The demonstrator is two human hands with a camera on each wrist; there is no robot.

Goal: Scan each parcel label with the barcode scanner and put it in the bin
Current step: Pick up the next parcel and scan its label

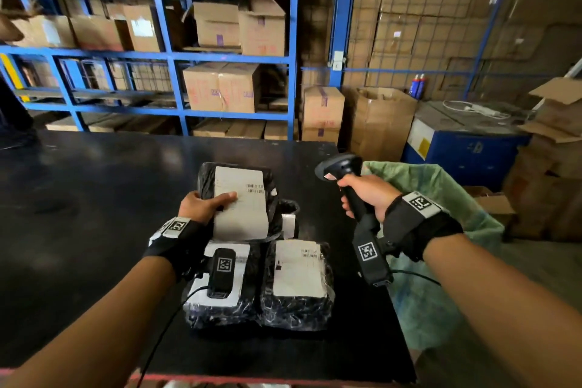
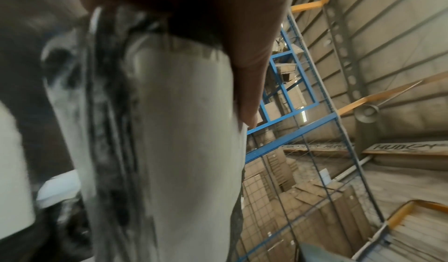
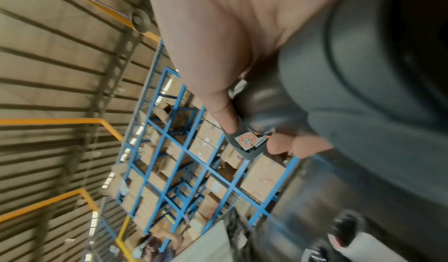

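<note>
My left hand [image 1: 204, 203] grips a black-wrapped parcel [image 1: 248, 217] by its left edge, thumb laid across its white label [image 1: 241, 198], lifted and tilted above the other parcels. In the left wrist view the same label [image 2: 189, 132] fills the middle under my thumb [image 2: 247, 86]. To the right, my right hand [image 1: 365, 195] holds a dark barcode scanner [image 1: 340, 167] by the handle, its head aimed left toward the held parcel; the scanner [image 3: 261, 116] shows again in the right wrist view. Two more labelled parcels [image 1: 299, 283] [image 1: 239, 302] lie side by side on the black table [image 1: 94, 198].
A green sack-lined bin [image 1: 441, 198] stands at the table's right edge, under my right forearm. Another small parcel [image 1: 288, 217] lies behind the held one. Blue racks [image 1: 170, 53] of cardboard boxes stand beyond the table. A cable [image 1: 412, 274] trails from the scanner.
</note>
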